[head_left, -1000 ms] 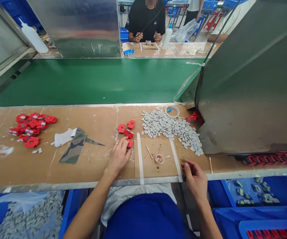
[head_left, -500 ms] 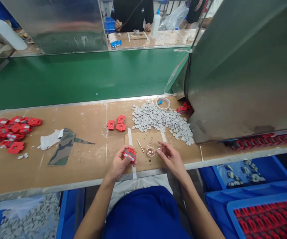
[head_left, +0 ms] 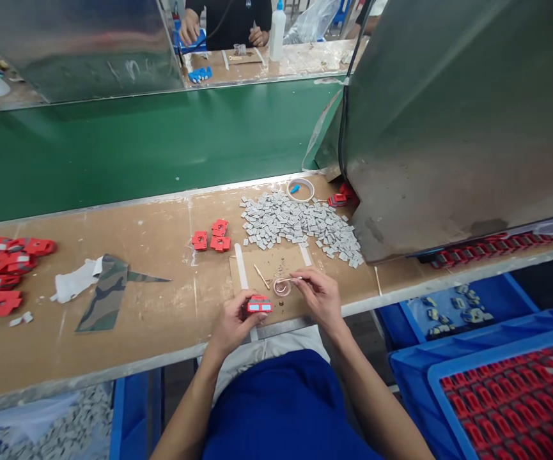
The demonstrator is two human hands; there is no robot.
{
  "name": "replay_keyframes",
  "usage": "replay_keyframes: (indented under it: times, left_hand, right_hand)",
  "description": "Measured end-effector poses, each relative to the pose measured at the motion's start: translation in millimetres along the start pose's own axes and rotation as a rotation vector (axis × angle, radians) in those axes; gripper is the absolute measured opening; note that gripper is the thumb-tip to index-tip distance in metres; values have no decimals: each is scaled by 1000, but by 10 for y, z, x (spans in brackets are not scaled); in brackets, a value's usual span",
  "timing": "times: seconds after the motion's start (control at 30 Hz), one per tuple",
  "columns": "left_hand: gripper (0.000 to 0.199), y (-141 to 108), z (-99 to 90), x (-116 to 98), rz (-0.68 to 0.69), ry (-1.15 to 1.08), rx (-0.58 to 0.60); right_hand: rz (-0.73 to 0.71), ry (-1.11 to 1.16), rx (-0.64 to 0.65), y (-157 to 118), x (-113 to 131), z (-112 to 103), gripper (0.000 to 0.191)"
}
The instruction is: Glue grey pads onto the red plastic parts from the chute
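Note:
My left hand [head_left: 231,322] is closed around a red toy car body [head_left: 259,305], whose two pale window patches face me. Pinched in my right hand [head_left: 321,294] is a thin wooden stick [head_left: 286,279], its tip over a small round cup [head_left: 282,287]. Another short wooden stick [head_left: 261,276] lies left of the cup on the cardboard. Just beyond, a wide heap of small grey rectangular pieces [head_left: 295,220] covers the bench. Several red car parts [head_left: 219,243] sit to the left of that heap.
A tape roll [head_left: 300,190] lies behind the grey heap. Camouflage cloth [head_left: 106,297] and more red parts [head_left: 2,303] are at left. A metal panel [head_left: 449,140] stands at right, above blue bins [head_left: 434,370]. Across the green belt [head_left: 137,140], a person's hands show.
The red car body has turned in my left hand so its windows face me. My right hand has tightened on the stick near the cup. The whole view has shifted slightly right.

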State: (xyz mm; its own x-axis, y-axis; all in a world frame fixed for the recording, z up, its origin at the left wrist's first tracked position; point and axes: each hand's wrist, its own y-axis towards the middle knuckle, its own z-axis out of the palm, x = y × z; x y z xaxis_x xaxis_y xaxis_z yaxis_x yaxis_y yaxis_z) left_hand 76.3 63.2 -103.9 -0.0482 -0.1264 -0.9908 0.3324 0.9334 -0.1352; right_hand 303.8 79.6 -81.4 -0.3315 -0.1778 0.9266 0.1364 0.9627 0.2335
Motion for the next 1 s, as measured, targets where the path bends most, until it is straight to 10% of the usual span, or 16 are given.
replay_keyframes:
  times: [0.37, 1.0]
  left_hand:
    - [29, 20, 9, -15, 120, 91, -41]
    - [18, 11, 38, -81, 195, 321, -49]
  right_hand:
    - [374, 309, -195, -141, -116, 63, 39]
    - [-127, 24, 73, -264, 277, 225, 6]
